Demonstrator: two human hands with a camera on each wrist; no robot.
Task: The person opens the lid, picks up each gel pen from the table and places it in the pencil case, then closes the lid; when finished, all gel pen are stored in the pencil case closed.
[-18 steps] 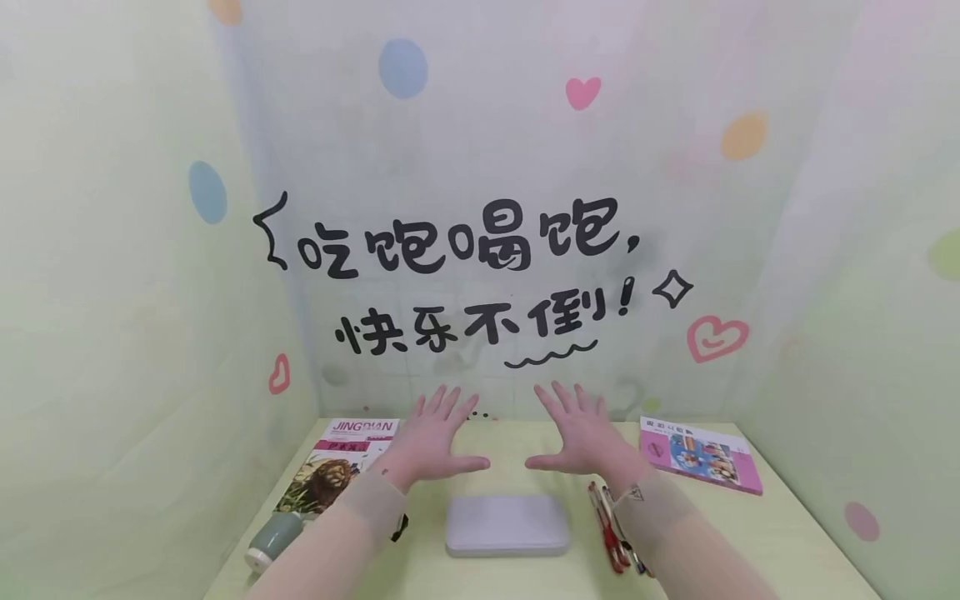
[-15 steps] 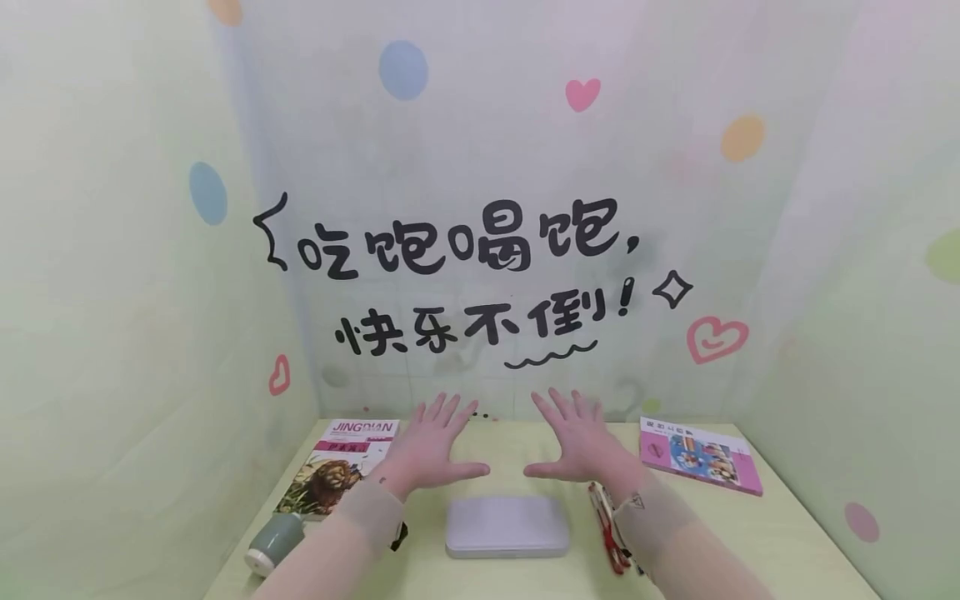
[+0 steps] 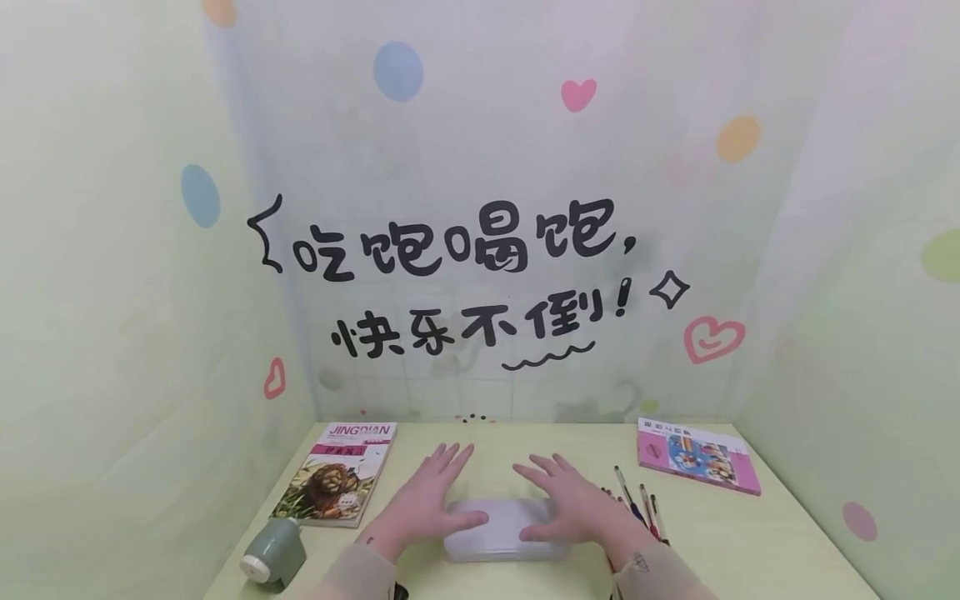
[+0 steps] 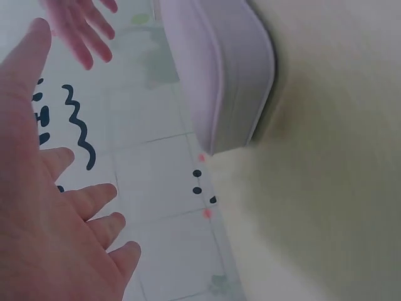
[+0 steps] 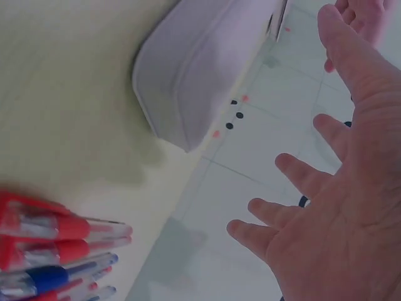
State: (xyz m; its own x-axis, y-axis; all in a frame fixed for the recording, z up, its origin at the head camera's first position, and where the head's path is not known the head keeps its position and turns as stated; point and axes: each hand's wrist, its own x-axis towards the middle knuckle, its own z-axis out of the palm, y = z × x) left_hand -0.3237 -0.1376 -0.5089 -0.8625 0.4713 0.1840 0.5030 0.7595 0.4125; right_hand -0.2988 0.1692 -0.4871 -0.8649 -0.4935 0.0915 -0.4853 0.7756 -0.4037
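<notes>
A pale lilac case [image 3: 501, 533] with rounded corners lies on the table in front of me. My left hand [image 3: 427, 504], fingers spread, is held above its left end. On the other side my right hand [image 3: 573, 504] hovers over the right end in the same way. Both thumbs point inward and overlap the case's top in the head view. In the left wrist view the case [image 4: 219, 69] stands apart from the left fingers, and the right wrist view likewise has a gap between the case [image 5: 182, 75] and the right fingers. Neither hand holds anything.
Several red and blue pens [image 5: 56, 244] lie right of the case, partly behind my right hand. At the left are a magazine [image 3: 337, 475] with a lion cover and a grey-green pencil sharpener [image 3: 276, 554]. A pink book [image 3: 697, 457] lies at the back right. Printed curtains surround the table [image 3: 780, 550].
Both hands have come down and back toward me, from beyond the case to above its two ends. The fingers stay spread. More of the pens and the magazine now shows.
</notes>
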